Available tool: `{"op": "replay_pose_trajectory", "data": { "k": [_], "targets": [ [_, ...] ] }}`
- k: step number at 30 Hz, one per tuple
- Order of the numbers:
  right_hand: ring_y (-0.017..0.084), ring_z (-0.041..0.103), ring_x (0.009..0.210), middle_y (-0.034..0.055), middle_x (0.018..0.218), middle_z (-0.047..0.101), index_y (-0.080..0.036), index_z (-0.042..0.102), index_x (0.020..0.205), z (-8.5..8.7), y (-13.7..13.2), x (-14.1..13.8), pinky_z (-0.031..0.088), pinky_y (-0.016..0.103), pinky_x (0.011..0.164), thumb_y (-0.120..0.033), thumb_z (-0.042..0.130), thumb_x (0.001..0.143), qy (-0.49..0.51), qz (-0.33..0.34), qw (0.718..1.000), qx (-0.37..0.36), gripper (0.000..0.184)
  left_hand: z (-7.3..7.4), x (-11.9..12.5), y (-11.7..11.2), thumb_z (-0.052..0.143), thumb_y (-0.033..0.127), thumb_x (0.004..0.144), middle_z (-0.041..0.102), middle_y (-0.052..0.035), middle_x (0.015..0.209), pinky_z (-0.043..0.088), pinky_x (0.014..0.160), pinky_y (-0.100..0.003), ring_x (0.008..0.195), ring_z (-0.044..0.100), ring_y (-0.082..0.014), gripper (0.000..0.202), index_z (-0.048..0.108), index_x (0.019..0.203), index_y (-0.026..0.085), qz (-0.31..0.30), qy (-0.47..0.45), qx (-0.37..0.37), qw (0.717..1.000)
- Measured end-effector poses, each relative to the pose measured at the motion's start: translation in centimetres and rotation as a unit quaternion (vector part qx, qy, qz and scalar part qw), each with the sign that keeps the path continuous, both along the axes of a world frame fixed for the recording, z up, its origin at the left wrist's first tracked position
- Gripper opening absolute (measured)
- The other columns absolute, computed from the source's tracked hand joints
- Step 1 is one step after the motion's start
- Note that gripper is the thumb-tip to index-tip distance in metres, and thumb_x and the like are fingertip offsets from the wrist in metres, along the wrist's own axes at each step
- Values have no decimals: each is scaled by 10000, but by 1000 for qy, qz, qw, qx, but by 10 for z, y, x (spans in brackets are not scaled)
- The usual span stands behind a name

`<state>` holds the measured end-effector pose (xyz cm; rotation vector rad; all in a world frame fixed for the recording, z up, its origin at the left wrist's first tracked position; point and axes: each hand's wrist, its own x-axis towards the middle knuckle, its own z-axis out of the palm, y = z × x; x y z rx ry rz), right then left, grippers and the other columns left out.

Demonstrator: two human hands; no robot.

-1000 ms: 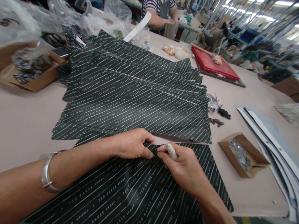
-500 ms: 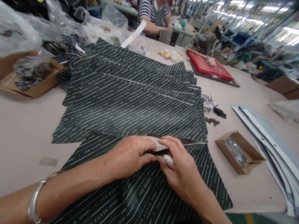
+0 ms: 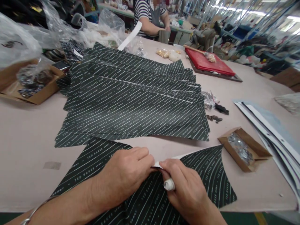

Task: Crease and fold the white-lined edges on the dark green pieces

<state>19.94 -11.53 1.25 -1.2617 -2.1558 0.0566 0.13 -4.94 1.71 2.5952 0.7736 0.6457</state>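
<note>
A dark fabric panel (image 3: 208, 172) with white diagonal stripes and lettering lies at the table's front edge, its upper edge bunched up between my hands. My left hand (image 3: 131, 168) is closed on that edge, thumb and fingers pinched. Close beside it, my right hand (image 3: 185, 181) grips the same edge, with a sliver of pale underside showing between the two. A small white cylindrical thing (image 3: 169, 184) pokes out of my right hand; the rest of it is hidden in the palm. Beyond my hands lies a stack of matching fabric panels (image 3: 136, 106).
An open cardboard box (image 3: 39, 99) of bagged metal parts stands at the left. A smaller box (image 3: 245, 150) of metal pieces sits at the right, beside long white strips (image 3: 269, 137). Farther back are a red board (image 3: 206, 61), plastic bags (image 3: 112, 25) and another person (image 3: 150, 18).
Both hands have moved down towards me, drawing the panel's edge away from the stack. Pale tabletop now shows between panel and stack.
</note>
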Motion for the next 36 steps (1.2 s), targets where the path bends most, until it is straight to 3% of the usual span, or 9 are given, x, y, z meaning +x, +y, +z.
{"op": "replay_pose_trajectory", "data": {
  "k": [3, 10, 16, 22, 29, 36],
  "targets": [
    [184, 704, 773, 84, 845, 718, -124, 582, 1038, 1, -4, 2, 551, 262, 672, -21, 462, 927, 6, 7, 1000, -2, 193, 1, 0, -7, 426, 119, 1006, 419, 11, 703, 280, 546, -331, 607, 396, -159, 278, 486, 743, 183, -1, -13, 50, 999],
    [182, 703, 780, 91, 865, 723, -108, 579, 1079, -3, -13, 6, 554, 268, 668, -14, 475, 903, 23, 32, 999, 6, 225, 5, 2, -16, 397, 17, 955, 399, 7, 683, 233, 563, -342, 611, 332, -160, 267, 521, 765, 158, -38, -39, 60, 997],
    [177, 712, 735, 71, 823, 728, -133, 579, 1044, -1, -15, 10, 555, 266, 635, -57, 487, 920, -6, 14, 1000, 20, 172, 0, 2, -16, 471, 76, 981, 456, 3, 706, 247, 584, -335, 641, 367, -163, 190, 587, 851, 150, -28, -35, 57, 997],
    [159, 684, 635, 48, 739, 707, -140, 582, 983, -3, -20, 14, 547, 258, 574, -51, 512, 891, -4, 12, 1000, 27, 146, 8, 4, -18, 443, 96, 992, 474, -1, 693, 253, 560, -330, 620, 374, -158, 202, 618, 903, 147, -30, -36, 71, 996],
    [173, 747, 774, 60, 869, 773, -150, 630, 1044, 2, -28, 21, 583, 265, 687, -139, 512, 958, -54, -1, 998, 31, 146, 6, 0, -22, 340, 122, 1009, 560, -36, 743, 324, 575, -352, 644, 451, -165, 272, 606, 1062, 102, -72, -50, 115, 990],
    [148, 680, 647, 29, 724, 705, -160, 586, 960, 7, -22, 25, 534, 271, 615, -55, 469, 920, -23, 58, 998, 7, 162, 8, 7, -23, 482, 64, 947, 482, -2, 680, 263, 565, -346, 623, 381, -166, 191, 590, 820, 159, -48, -44, 37, 997]
  ]
}}
